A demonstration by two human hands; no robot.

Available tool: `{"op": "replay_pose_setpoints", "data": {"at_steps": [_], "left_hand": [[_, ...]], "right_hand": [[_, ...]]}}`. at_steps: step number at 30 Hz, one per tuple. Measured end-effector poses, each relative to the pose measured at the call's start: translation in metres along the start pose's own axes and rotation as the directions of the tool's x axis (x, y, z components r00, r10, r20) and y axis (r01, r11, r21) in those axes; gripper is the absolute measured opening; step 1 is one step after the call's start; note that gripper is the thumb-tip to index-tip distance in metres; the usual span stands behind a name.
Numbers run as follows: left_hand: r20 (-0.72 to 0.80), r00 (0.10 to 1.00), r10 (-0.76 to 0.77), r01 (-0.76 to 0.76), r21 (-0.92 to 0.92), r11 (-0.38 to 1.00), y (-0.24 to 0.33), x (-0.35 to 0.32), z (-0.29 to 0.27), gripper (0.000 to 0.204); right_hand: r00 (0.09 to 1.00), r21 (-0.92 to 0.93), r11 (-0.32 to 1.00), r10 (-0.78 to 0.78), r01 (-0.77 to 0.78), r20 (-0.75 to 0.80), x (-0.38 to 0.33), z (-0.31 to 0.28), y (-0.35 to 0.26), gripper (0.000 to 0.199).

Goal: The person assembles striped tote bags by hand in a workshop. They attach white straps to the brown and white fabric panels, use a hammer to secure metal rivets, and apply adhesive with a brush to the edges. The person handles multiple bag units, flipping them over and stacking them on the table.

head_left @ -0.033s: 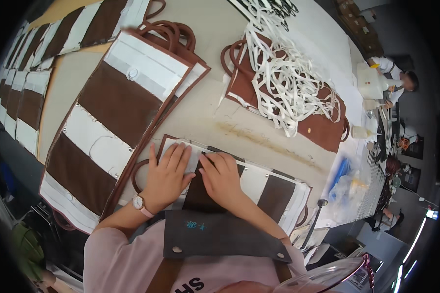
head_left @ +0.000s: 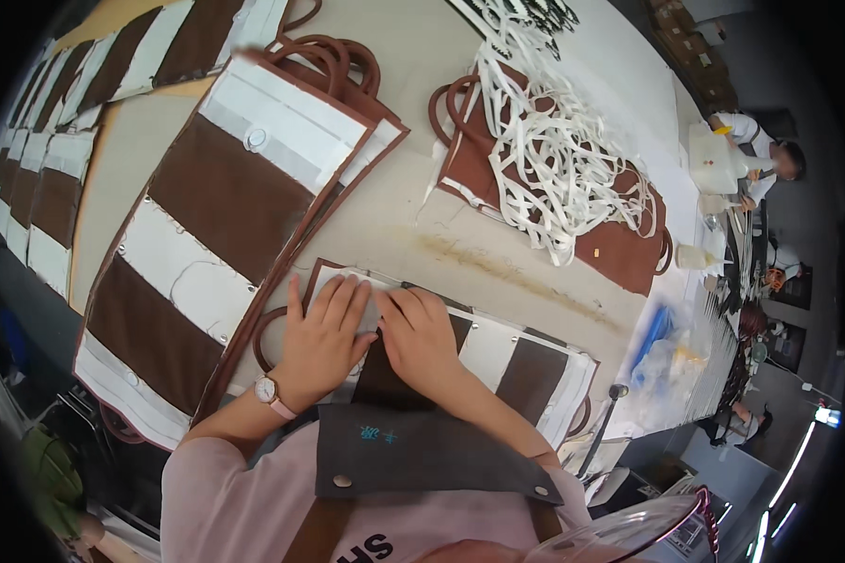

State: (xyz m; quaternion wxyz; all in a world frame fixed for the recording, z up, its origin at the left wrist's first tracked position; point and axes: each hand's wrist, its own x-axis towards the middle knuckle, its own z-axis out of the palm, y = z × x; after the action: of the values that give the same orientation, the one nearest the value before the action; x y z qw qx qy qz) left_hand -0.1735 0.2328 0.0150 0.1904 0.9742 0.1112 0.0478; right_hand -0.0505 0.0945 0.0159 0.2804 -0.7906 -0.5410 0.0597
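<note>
- Find the striped piece on the table, under both hands.
- Press softly with the left hand, using flat, spread fingers.
- Steady with the right hand, using bent, close fingers; cannot tell if pinching.
- Smooth without tugging.

A striped brown-and-white panel lies flat.

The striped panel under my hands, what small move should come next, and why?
Perhaps slide the right hand rightward along the striped panel, pressing lightly: it and the left hand lie toward the panel's left end, with no fingers on its right end.
</note>
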Motion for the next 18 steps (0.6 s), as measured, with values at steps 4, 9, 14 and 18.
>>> {"op": "replay_pose_setpoints", "data": {"at_steps": [4, 9, 14, 18], "left_hand": [[-0.010, 1.000, -0.003, 0.003, -0.026, 1.000, -0.006, 0.004, -0.001, 0.064], [-0.006, 1.000, 0.018, -0.018, -0.078, 0.997, -0.010, 0.005, -0.006, 0.065], [-0.015, 1.000, -0.010, 0.008, -0.147, 0.989, -0.014, 0.002, -0.007, 0.068], [-0.034, 0.999, -0.005, 0.001, -0.108, 0.994, -0.014, 0.003, -0.006, 0.067]], "right_hand": [[0.994, -0.012, 1.000, 0.024, -0.023, 0.104, 0.024, 0.008, 0.007, 0.039], [0.980, 0.051, 0.983, 0.167, -0.174, 0.111, 0.045, -0.012, 0.018, 0.032], [0.925, -0.087, 0.946, 0.324, -0.312, 0.198, 0.054, -0.006, 0.005, 0.019], [0.927, 0.018, 0.967, 0.240, -0.256, 0.288, 0.060, -0.007, 0.019, 0.016]]}}
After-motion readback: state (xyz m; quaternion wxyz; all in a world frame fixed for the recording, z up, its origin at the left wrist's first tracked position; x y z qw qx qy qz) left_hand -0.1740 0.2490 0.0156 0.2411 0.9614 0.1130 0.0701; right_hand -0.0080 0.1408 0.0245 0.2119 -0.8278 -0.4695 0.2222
